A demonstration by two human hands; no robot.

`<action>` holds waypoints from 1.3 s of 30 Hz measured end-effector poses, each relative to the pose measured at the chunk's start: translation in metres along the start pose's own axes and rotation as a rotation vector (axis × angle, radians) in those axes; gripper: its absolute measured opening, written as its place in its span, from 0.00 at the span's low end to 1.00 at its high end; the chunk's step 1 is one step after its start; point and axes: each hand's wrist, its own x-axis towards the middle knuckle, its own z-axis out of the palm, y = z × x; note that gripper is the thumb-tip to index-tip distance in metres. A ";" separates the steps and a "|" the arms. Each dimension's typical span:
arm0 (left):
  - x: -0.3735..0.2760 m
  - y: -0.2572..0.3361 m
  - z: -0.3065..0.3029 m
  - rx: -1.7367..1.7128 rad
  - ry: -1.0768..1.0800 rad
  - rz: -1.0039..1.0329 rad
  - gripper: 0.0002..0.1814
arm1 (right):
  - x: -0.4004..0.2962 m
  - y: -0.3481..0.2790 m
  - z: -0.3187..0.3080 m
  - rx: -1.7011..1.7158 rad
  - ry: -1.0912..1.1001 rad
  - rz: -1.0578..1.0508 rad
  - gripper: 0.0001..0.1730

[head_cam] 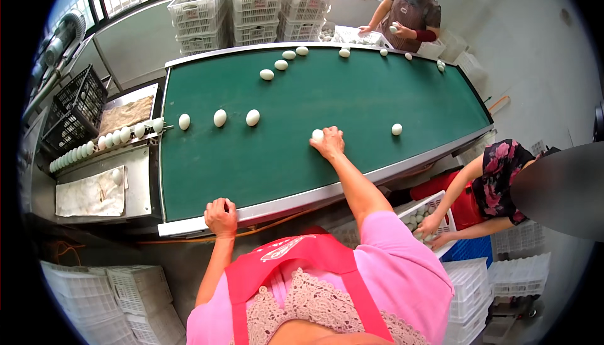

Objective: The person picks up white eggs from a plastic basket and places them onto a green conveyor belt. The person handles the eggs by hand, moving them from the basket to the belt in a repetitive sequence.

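My right hand is over the green conveyor belt, its fingers closed around a pale egg. At the near left edge of the belt, my left hand rests in a loose fist on the metal side rail; nothing shows inside it. To the left of my right hand, an egg, a second egg and a third egg lie apart in a rough row. Another egg lies to its right. Several more eggs are scattered along the far side.
A roller track lined with eggs meets the belt's left end, beside a black crate. Stacked white crates stand behind. A co-worker holds eggs at the far side; another co-worker reaches into an egg crate at right.
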 end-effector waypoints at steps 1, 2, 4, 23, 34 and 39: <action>0.002 -0.004 0.000 0.019 0.000 0.009 0.09 | -0.004 -0.025 -0.016 0.005 -0.026 0.029 0.28; 0.005 -0.005 0.000 0.002 -0.005 0.003 0.09 | -0.002 -0.025 -0.017 0.408 -0.175 0.100 0.28; 0.009 -0.017 0.002 -0.007 -0.091 -0.002 0.08 | -0.012 -0.028 -0.030 1.101 -0.447 0.238 0.27; 0.134 -0.053 0.027 0.301 -0.233 -0.190 0.20 | -0.304 0.319 -0.048 1.105 0.226 1.038 0.30; 0.107 -0.058 -0.010 0.422 -0.205 -0.237 0.21 | -0.278 0.390 0.004 -0.027 0.084 1.316 0.45; 0.062 -0.063 -0.023 0.478 -0.150 -0.252 0.17 | -0.315 0.433 0.056 -0.088 0.335 1.343 0.39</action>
